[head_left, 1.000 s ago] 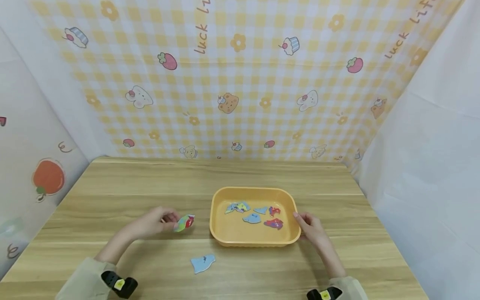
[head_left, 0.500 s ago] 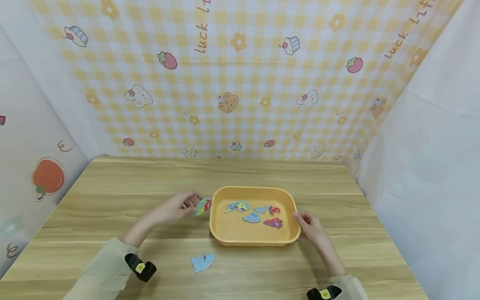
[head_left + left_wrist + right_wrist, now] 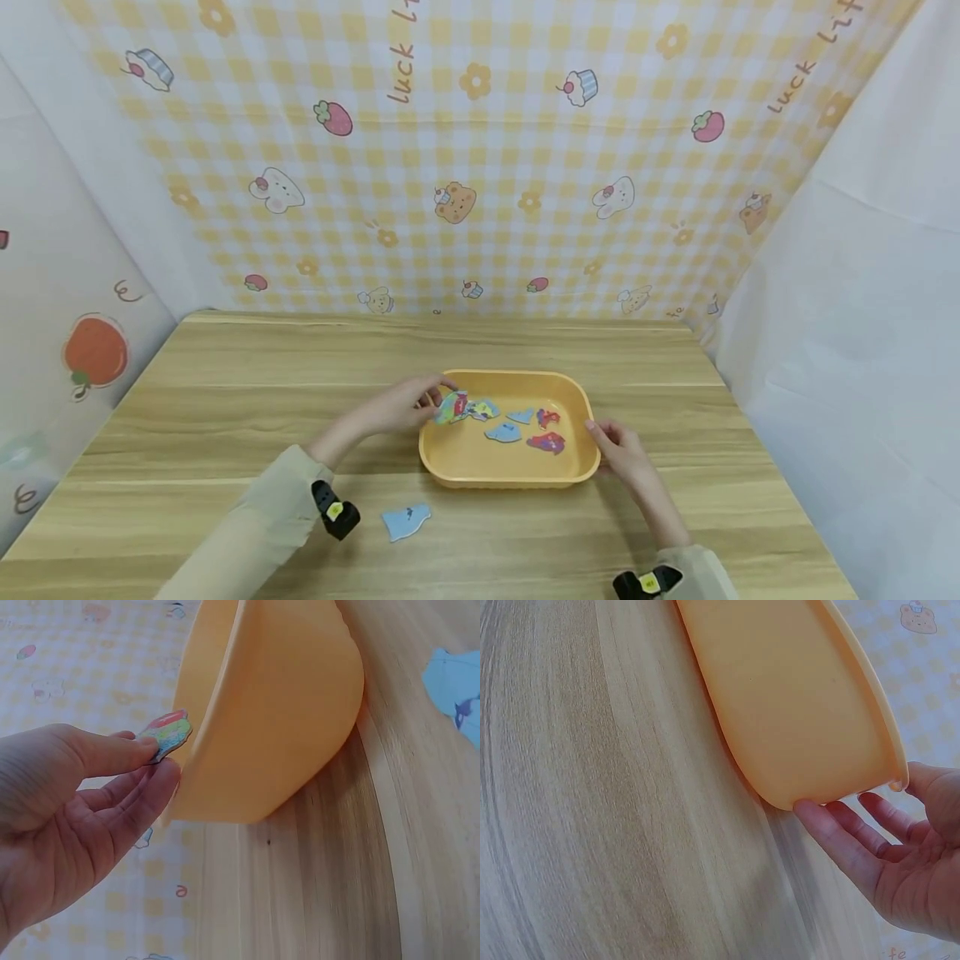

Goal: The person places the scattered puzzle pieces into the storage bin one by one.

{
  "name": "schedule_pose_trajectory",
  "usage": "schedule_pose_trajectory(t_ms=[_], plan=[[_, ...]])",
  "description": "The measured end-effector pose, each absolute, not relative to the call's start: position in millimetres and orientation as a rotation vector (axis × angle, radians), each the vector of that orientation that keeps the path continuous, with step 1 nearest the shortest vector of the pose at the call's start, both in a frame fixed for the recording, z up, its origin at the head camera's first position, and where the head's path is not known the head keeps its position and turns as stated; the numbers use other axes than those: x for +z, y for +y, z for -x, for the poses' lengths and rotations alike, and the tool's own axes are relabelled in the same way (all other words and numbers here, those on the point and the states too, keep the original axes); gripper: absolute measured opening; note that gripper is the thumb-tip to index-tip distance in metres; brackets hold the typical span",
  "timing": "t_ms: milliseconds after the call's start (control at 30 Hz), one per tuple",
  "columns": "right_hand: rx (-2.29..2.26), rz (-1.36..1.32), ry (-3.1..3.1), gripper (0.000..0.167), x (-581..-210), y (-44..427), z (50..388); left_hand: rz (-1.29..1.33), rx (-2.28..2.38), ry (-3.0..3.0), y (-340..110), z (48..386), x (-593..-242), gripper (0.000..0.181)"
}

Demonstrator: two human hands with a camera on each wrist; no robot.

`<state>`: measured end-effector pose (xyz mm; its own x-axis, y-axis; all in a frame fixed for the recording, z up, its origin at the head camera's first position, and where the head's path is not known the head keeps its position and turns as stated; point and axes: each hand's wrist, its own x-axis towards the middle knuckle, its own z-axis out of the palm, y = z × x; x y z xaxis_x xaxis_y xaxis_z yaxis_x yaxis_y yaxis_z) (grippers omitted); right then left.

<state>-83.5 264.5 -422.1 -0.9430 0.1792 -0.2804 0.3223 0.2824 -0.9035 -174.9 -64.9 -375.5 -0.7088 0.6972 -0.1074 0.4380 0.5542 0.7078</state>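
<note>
My left hand (image 3: pixel 405 406) pinches a green, blue and red jigsaw puzzle piece (image 3: pixel 452 407) between thumb and fingertips, over the left rim of a yellow plastic tray (image 3: pixel 476 462). In the left wrist view the puzzle piece (image 3: pixel 172 732) stands out past the thumb, beside the tray's wall (image 3: pixel 285 712). At the tray's right end, my right hand (image 3: pixel 624 452) holds the edge. Seen from the right wrist, that hand (image 3: pixel 915 870) has its thumb at the rim and its fingertips against the outside. Several pieces lie in the tray, among them a blue one (image 3: pixel 503 432) and a red-purple one (image 3: pixel 547 442).
A light blue puzzle piece (image 3: pixel 406 522) lies on the wooden table (image 3: pixel 525 542) in front of the tray, right of the left sleeve. A yellow checked cloth (image 3: pixel 525 242) hangs behind the table, with white cloth (image 3: pixel 847 333) on the right.
My left hand has carried the puzzle piece to the right, from the table left of the tray to over the tray's left side. The right hand has stayed on the tray's edge.
</note>
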Motion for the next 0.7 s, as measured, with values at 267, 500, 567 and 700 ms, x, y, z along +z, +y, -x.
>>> schedule_pose_trajectory(t_ms=[267,500,567,700], plan=[[-1.719,-0.475,2.438,0.046,-422,265,83,-0.926,0.889,2.365,-47,179,-378,0.035],[-1.718,-0.493,2.44,0.046,-421,265,84,-0.922,0.783,2.349,-33,183,-381,0.031],[-1.724,-0.495,2.435,0.046,-422,264,84,-0.934,0.744,2.35,-29,183,-381,0.028],[-1.724,-0.488,2.433,0.046,-423,264,83,-0.969,0.653,2.365,-24,181,-379,0.024]])
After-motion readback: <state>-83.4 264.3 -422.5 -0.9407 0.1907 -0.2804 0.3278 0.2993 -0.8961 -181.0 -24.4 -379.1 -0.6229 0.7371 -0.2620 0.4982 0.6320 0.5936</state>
